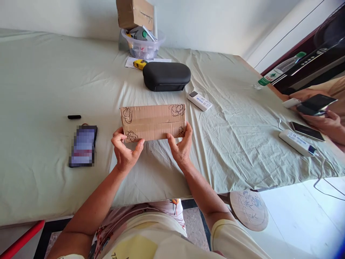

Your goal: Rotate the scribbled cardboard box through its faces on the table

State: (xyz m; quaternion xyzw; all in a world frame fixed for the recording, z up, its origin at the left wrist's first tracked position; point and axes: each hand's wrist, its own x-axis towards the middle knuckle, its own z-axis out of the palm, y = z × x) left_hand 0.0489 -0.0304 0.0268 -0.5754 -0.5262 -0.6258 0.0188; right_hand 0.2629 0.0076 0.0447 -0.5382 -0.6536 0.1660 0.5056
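A flat rectangular cardboard box [154, 123] is held in both hands over the cloth-covered table [229, 144]. Black scribbles mark its corners, and a seam runs along its middle. My left hand [126, 149] grips the lower left corner, thumb on the near edge and fingers at the left side. At the lower right corner, my right hand [182, 145] holds it the same way. The fingertips behind the box are hidden. Just beyond it lies a black zip case [167, 76], with a white power bank [199, 101] to its right.
Left of the box lie a phone [83, 146] and a small black stick [74, 117]. A plastic basket [145, 49] and yellow tape measure [139, 64] are at the back. On the right, another person's hands [323, 118] hold a dark phone, near a bottle [279, 71] and a cabled power bank [297, 142].
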